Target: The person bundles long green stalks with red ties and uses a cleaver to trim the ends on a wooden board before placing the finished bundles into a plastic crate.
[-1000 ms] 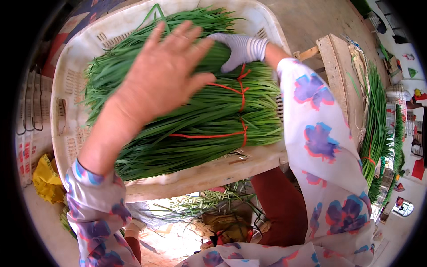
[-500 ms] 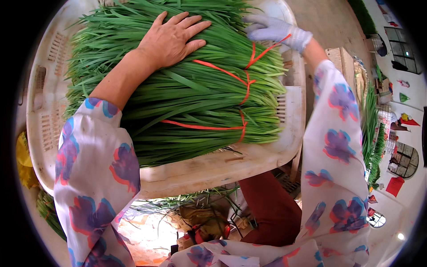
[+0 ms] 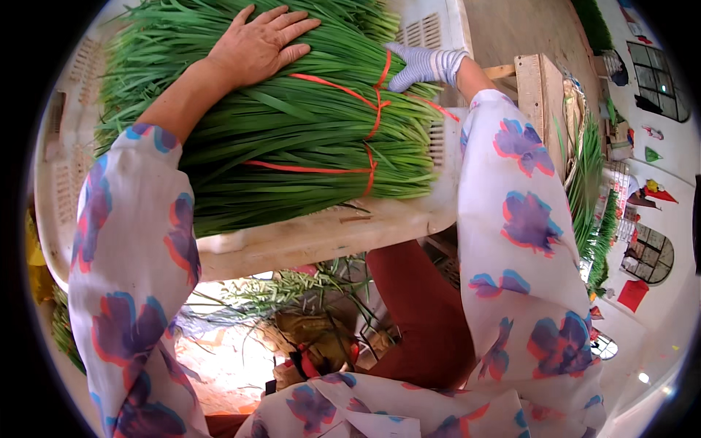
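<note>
Long green garlic chives (image 3: 292,135) lie in bundles tied with red ties (image 3: 332,87), pale stem ends to the right, in a white plastic crate (image 3: 314,244). My bare left hand (image 3: 259,45) rests flat on the leaves of the upper bundle, fingers spread. At that bundle's stem end is my right hand (image 3: 423,67), in a light striped glove. Its thumb and a finger are apart, touching the stems beside the red tie. The rest of its fingers are partly hidden.
Below the crate, loose green scraps (image 3: 292,288) lie near my red-trousered leg (image 3: 423,314). A wooden box (image 3: 537,91) stands right of the crate, with more greens (image 3: 588,190) beyond it. A yellow thing (image 3: 38,255) is at the far left.
My right hand has moved down and left, from beyond the stem ends onto the upper bundle's stems. My left hand stays flat on the leaves. The view has shifted, moving the crate up-left.
</note>
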`<state>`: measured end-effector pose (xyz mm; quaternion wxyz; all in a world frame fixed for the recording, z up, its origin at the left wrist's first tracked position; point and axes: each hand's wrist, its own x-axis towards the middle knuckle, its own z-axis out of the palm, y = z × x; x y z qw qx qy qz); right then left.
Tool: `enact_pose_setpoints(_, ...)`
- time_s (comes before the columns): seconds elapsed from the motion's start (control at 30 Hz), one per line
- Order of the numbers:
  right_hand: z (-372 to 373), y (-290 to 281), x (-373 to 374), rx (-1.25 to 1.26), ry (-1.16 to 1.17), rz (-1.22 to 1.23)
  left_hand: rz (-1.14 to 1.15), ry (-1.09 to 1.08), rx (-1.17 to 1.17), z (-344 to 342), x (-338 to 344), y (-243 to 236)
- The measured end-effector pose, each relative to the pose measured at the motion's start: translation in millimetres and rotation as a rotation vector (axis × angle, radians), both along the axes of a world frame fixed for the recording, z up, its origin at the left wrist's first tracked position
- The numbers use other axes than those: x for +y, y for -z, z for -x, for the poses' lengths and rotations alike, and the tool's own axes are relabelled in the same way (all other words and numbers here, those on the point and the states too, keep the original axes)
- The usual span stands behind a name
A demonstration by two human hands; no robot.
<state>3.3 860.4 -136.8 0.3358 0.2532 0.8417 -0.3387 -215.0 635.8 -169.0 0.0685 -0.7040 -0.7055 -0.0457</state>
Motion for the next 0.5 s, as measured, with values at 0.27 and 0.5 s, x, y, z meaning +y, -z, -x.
enact_pose_setpoints(0.27, -4.0, 6.6, -9.9, -0.137, 0.099, 0.017, 0.125, 0.016, -0.115, -7.5, 3.4, -2.9)
enact_pose_setpoints(0.5, 93.5, -44.9, -140.2, 0.455, -0.254, -0.520, -0.107, -0.037, -0.376, 78.0, -162.9, -63.8)
